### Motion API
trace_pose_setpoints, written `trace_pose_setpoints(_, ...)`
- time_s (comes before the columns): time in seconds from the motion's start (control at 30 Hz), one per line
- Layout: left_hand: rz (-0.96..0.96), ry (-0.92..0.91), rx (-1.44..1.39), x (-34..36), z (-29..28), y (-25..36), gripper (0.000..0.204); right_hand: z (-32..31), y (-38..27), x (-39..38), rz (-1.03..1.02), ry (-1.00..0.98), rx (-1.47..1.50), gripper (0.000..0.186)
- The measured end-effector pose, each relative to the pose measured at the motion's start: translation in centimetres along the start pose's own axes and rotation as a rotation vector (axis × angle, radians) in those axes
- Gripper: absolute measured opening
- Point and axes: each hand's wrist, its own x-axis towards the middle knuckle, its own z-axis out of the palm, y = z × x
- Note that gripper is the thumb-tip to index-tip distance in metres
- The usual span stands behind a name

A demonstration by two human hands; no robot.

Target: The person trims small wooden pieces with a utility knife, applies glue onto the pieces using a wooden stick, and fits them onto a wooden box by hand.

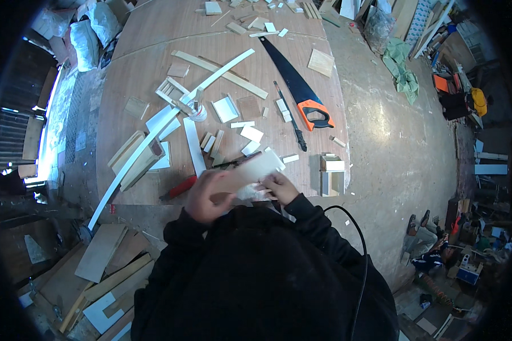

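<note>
Close to my body at the table's near edge, a pale flat piece of wood is held at a slant between both hands. My left hand, somewhat blurred, is closed around its left end. The fingers of my right hand are bent and pinch its lower right edge. Something whitish below the piece is partly hidden by my hands. A red-handled tool lies just left of my left hand. Several small wood blocks are scattered beyond the held piece.
A handsaw with an orange handle lies on the table, beside a thin dark rod. A small wooden box stands right. Long pale strips cross the left side, one overhanging the edge. A black cable runs along my right side.
</note>
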Motion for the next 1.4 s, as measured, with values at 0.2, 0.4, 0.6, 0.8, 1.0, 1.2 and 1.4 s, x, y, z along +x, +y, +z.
trace_pose_setpoints(0.2, -0.270, 0.207, 0.189, -7.9, -1.4, -6.6, 0.044, -5.9, 2.9, 0.6, -0.150, 0.276, -0.472, 0.024)
trace_pose_setpoints(0.4, -0.427, 0.340, 0.210, -12.4, -2.5, -8.5, 0.042, -5.5, 3.4, 5.3, -0.335, 0.213, -0.912, 0.026)
trace_pose_setpoints(0.6, -0.427, 0.464, 0.309, -15.0, -3.0, -8.3, 0.045, 2.4, 0.8, 10.8, -0.590, 0.141, -1.552, 0.021)
trace_pose_setpoints(0.8, -0.448, 0.518, 0.365, -17.8, -2.4, -8.1, 0.049, 6.3, 1.9, 15.8, -0.473, 0.186, -1.885, 0.028)
trace_pose_setpoints(1.0, -0.545, 0.521, 0.326, -20.6, -2.0, -8.2, 0.049, 6.1, 2.9, 17.2, -0.714, 0.195, -2.002, 0.030)
trace_pose_setpoints(1.2, -0.570, 0.513, 0.290, -21.1, -1.4, -9.0, 0.050, 6.6, 1.8, 17.7, -0.722, 0.232, -1.843, 0.020)
trace_pose_setpoints(1.4, -0.535, 0.513, 0.291, -20.8, -1.1, -10.2, 0.052, 5.7, 1.9, 16.6, -0.759, 0.162, -1.504, 0.031)
